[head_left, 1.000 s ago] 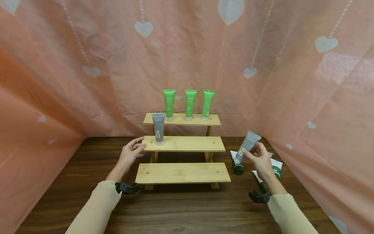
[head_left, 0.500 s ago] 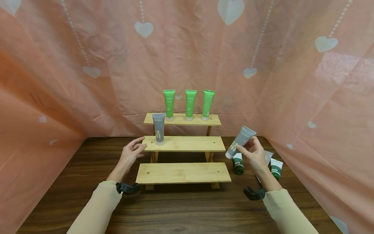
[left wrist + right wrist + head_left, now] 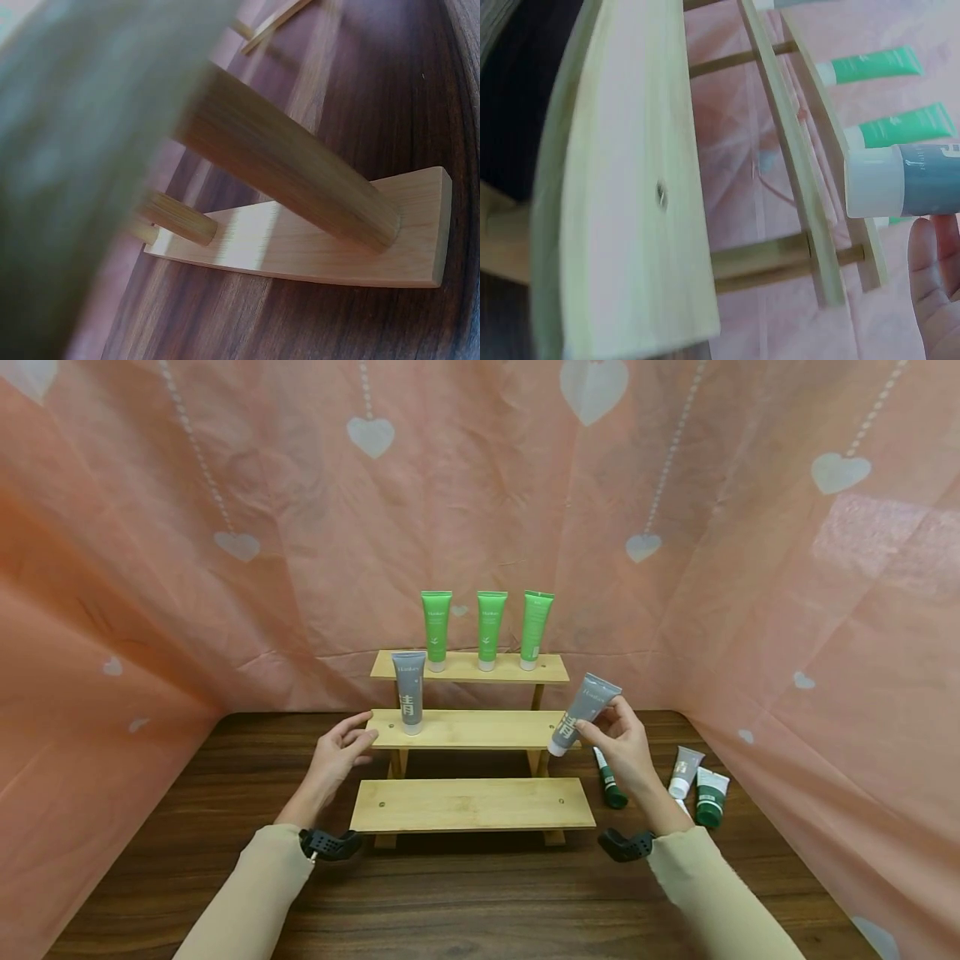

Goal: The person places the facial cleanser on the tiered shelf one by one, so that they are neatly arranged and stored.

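Grey tube [image 3: 582,712] pinched by right hand [image 3: 622,748] fingers, above dark wooden table [image 3: 465,893]; left hand [image 3: 336,756] fingers relaxed beside bamboo riser [image 3: 472,729]; pink heart curtain [image 3: 225,527] behind.

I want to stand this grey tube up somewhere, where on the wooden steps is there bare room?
The bottom step is bare from end to end. The middle step is free from the standing grey tube at its left end rightward to the held grey tube in the right hand. The top step is crowded by three green tubes.

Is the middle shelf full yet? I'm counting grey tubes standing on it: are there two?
No, only one grey tube stands on the middle shelf.
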Available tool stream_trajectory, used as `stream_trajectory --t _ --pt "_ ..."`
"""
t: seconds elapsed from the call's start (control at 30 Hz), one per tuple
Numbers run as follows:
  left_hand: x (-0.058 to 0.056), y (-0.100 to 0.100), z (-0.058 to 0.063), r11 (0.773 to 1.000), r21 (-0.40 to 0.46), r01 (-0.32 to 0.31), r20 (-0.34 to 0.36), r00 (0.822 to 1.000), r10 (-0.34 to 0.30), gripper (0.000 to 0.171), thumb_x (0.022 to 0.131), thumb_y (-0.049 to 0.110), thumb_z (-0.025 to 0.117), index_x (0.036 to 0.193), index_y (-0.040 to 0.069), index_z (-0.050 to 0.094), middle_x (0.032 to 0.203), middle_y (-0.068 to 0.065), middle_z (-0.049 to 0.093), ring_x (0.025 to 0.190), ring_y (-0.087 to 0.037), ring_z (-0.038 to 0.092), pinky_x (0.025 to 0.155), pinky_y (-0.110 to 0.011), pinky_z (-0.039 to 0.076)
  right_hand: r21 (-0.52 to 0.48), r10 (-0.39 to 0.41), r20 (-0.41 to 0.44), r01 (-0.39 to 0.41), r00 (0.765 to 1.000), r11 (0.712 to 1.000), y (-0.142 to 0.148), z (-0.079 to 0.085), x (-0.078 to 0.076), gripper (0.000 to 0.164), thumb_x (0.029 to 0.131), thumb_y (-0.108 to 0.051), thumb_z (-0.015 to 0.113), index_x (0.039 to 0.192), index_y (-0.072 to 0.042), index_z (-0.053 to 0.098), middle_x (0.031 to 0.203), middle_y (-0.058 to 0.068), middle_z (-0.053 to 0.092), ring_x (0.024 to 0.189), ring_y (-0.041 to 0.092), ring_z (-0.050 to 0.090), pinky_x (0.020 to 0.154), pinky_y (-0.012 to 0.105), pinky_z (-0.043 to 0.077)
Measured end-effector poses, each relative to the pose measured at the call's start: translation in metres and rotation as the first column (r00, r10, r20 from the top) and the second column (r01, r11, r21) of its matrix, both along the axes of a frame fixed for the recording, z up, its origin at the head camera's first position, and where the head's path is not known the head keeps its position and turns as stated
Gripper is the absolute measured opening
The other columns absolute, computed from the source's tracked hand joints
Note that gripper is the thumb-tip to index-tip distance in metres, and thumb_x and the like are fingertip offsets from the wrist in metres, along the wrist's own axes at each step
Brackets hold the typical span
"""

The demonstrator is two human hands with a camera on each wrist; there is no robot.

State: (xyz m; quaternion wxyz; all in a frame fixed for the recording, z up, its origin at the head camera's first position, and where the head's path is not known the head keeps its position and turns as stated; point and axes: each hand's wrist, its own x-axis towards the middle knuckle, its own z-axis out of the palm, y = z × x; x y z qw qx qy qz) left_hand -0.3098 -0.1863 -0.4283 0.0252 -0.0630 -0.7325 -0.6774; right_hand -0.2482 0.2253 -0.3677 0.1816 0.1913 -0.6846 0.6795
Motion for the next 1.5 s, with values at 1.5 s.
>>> stream_trajectory --t 1.5 --pt "0.017 0.005 0.02 1.0 0.023 0.014 0.014 1.0 -0.014 0.051 0.092 0.018 0.061 0.138 0.007 0.044 0.107 -0.014 0.061 0.091 -0.012 0.059 0.087 -0.051 0.046 0.087 0.068 0.107 -0.078 0.992 0.993 -0.11 0.038 -0.03 0.035 0.087 0.0 0.062 0.121 0.006 0.053 0.109 0.025 0.055 0.094 0.029 0.056 0.079 0.037 0.053"
